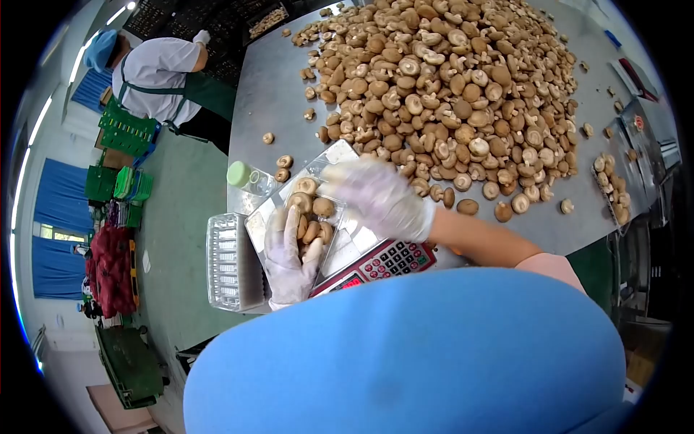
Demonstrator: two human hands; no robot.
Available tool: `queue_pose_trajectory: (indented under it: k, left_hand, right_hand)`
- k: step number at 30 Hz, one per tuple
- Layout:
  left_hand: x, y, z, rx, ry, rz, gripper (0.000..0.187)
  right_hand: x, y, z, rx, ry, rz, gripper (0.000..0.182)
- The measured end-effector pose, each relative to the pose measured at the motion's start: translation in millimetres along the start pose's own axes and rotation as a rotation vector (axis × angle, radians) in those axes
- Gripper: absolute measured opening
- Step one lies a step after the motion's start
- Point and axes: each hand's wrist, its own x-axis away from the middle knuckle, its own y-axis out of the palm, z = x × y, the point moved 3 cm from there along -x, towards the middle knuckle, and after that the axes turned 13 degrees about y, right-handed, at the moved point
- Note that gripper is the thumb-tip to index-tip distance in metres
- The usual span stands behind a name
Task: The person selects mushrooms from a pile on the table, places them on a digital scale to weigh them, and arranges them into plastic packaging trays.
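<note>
My left hand [290, 253], in a whitish glove, lies with its fingers spread over mushrooms [312, 231] in a clear plastic tray. The tray rests on a scale [352, 237] with a red keypad. My right hand [383, 197], also gloved, is over the right side of the scale, beside the tray; motion blurs its fingers, so whether it holds anything is hidden. Just beyond it rises a big heap of brown mushrooms [463, 94].
A stack of clear trays [235, 260] stands left of the scale. A bottle with a green lid [240, 173] is behind it. Another filled tray [612, 189] sits at the far right. A person in a green apron [163, 83] stands at the upper left.
</note>
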Motion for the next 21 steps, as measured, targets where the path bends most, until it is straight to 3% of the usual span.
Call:
queue_pose_trajectory:
  k: [1,2,5,7,9,11,14,17,21]
  left_hand:
    - [0.0,2.6,0.8,-0.053,-0.058,-0.040,0.072]
    - [0.5,3.9,-0.1,-0.042,-0.063,-0.036,0.072]
    - [-6.2,-4.4,1.8,-0.041,-0.052,-0.064,0.073]
    - [-11.6,-9.3,9.4,-0.055,-0.045,-0.100,0.074]
    - [-13.9,-13.3,14.1,0.086,-0.128,-0.100,0.076]
    - [-13.1,-12.9,24.0,0.193,-0.269,-0.047,0.078]
    - [7.3,-3.2,11.1,0.051,-0.233,0.091,0.086]
    - [18.9,-7.4,23.9,0.077,-0.306,0.202,0.089]
    - [34.7,-9.9,40.5,0.032,-0.362,0.315,0.087]
  right_hand:
    - [2.2,-20.3,24.3,0.060,0.121,-0.117,0.055]
    - [8.1,-28.8,52.2,0.165,0.119,0.056,0.052]
    - [14.8,-72.7,99.6,0.399,0.357,-0.128,0.066]
    - [25.6,-67.9,126.3,0.419,0.394,-0.281,0.067]
    - [37.4,-55.9,129.0,0.652,0.298,-0.467,0.068]
    - [32.5,-53.3,131.3,0.656,0.308,-0.506,0.064]
    - [29.0,-52.6,136.5,0.547,0.410,-0.552,0.055]
    - [25.3,-60.8,131.3,0.507,0.533,-0.662,0.059]
    - [32.6,-55.2,113.2,0.480,0.233,-0.548,0.078]
